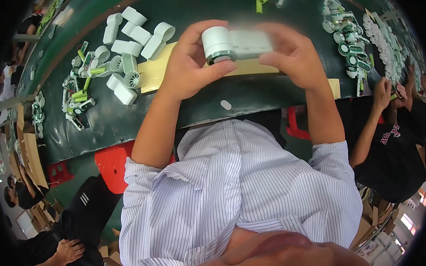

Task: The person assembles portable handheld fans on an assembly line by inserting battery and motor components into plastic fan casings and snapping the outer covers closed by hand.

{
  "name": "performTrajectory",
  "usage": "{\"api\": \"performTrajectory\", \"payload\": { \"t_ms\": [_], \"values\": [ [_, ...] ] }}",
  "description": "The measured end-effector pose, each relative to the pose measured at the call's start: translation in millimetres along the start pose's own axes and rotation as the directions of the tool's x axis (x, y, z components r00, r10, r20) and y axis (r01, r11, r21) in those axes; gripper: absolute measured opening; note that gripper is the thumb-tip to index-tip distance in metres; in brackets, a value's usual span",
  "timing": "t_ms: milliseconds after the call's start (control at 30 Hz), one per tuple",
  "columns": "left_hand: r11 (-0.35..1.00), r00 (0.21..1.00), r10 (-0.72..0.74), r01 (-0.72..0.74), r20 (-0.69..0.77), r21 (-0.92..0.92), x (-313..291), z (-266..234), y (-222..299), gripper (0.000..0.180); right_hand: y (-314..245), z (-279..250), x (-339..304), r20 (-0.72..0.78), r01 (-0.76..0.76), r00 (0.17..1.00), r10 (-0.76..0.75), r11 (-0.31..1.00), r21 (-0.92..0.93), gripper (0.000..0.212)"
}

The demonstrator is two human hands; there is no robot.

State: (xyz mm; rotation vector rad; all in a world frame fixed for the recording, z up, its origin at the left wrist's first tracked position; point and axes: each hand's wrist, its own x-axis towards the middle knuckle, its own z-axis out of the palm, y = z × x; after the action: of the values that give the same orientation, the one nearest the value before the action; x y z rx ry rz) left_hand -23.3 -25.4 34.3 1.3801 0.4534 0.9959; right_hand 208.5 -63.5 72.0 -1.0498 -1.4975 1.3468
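Observation:
Between my hands is a white plastic housing (216, 39), a short cylinder with a handle-like body smeared by motion and a dark green ring at its near end. My left hand (190, 60) is closed round the cylinder, its thumb below by the ring. On the other end, my right hand (295, 55) has its thumb and blurred fingers closed about the handle-like body. Under the hands a yellow strip (156, 71) lies on the dark green table (185, 115). Nearer me on the table lies a small pale oval piece (225, 105).
Several white housings (124, 88) lie to the left, beside assemblies with green cylinders (80, 96). More green cylinders (260, 4) lie at the far edge. At right is a row of green-and-white assemblies (352, 48); a co-worker's hand (382, 93) works beside it. A red stool (112, 166) stands left.

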Motion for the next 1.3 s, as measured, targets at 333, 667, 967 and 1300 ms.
{"api": "performTrajectory", "payload": {
  "t_ms": [333, 667, 967, 1300],
  "values": [
    [0.999, 0.999, -0.051, 0.051, -0.011, 0.018, 4.8, -1.9, -4.5, 0.059, 13.5, 10.2, -11.2, -0.123, 0.169, 0.975, -0.186, 0.976, -0.136, 0.044],
    [0.97, 0.997, -0.057, 0.067, -0.048, 0.234, 2.0, 0.1, -2.3, 0.057, 10.9, 6.4, -16.5, -0.079, 0.052, 0.995, -0.065, 0.985, -0.162, 0.046],
    [0.965, 0.997, -0.012, 0.031, -0.075, 0.261, 3.3, -4.8, -10.4, 0.05, 19.8, 8.4, -12.3, -0.066, 0.22, 0.956, -0.285, 0.85, -0.478, 0.041],
    [0.905, 0.901, -0.357, 0.398, -0.246, 0.146, 9.6, 6.9, -16.0, 0.076, 28.7, 7.6, 1.9, 0.238, -0.383, 0.897, 0.373, 0.924, -0.007, 0.041]
  ]
}}
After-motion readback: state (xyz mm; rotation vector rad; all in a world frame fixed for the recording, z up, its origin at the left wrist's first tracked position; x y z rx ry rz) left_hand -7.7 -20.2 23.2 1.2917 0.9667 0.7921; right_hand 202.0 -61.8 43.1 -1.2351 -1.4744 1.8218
